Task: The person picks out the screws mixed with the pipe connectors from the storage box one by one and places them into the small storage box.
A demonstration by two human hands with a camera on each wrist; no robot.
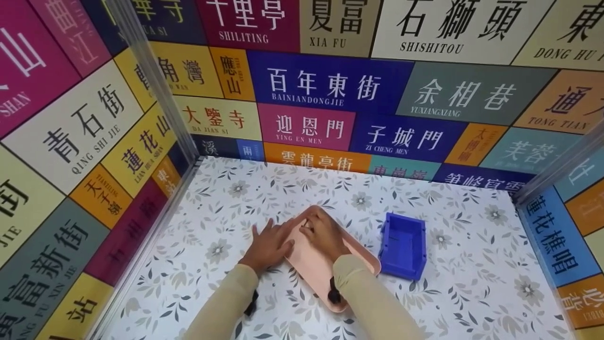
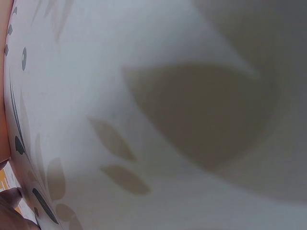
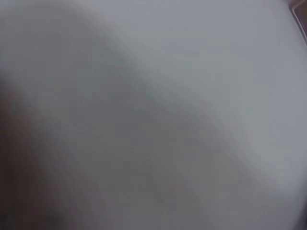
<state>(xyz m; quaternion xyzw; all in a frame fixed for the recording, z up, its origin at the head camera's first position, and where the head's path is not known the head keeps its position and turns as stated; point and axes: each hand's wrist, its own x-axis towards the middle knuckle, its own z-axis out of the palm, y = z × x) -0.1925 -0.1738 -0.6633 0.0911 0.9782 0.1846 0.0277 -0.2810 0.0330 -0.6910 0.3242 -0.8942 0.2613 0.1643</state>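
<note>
A shallow pink tray (image 1: 311,269) lies at a slant on the table in the head view. My left hand (image 1: 269,245) rests at its left side, fingers spread, fingertips right at the rim. Over the tray's far end is my right hand (image 1: 323,233), with fingers bent down toward the tray's surface. A small pale spot shows by its fingertips; I cannot tell whether they pinch something. In the left wrist view, fingers (image 2: 14,208) show at the lower left corner, near the tray's edge (image 2: 4,124). The right wrist view is mostly a grey blur.
A blue open plastic bin (image 1: 403,248) stands just right of the tray. Leaf-and-flower patterned paper covers the table (image 1: 472,264). Panels with colourful place-name signs (image 1: 325,85) rise at the back and on both sides.
</note>
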